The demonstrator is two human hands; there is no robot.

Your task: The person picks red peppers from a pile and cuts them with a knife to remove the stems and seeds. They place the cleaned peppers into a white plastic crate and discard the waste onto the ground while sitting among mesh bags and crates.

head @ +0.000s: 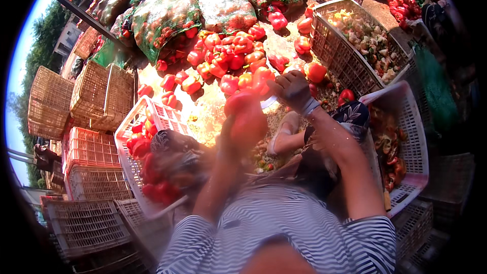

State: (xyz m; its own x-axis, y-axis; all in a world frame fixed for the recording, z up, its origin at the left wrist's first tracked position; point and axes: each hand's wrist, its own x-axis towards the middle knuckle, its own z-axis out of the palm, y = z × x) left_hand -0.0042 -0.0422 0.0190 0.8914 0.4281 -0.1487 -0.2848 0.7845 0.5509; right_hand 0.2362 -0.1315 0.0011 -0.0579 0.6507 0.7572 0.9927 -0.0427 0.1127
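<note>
A large red bell pepper [246, 118], slightly blurred, is held up in front of my body by my left hand [228, 135]. My gloved right hand [292, 90] is closed around a knife [269, 102], whose pale blade points left toward the top of that pepper. Most of the handle is hidden in the fist. Beyond both hands, a heap of red bell peppers [232, 51] lies on the ground. By my left leg stands a pale plastic crate [171, 116] with red peppers [140, 142] in it.
Right of me, a white crate [414, 152] holds cut pepper pieces [392, 160]. Ahead of it, another crate [342, 59] contains pale pepper cores [371, 42]. Full green mesh sacks [165, 19] line the back. Stacked crates [95, 148] stand at left. Scraps and seeds litter the ground.
</note>
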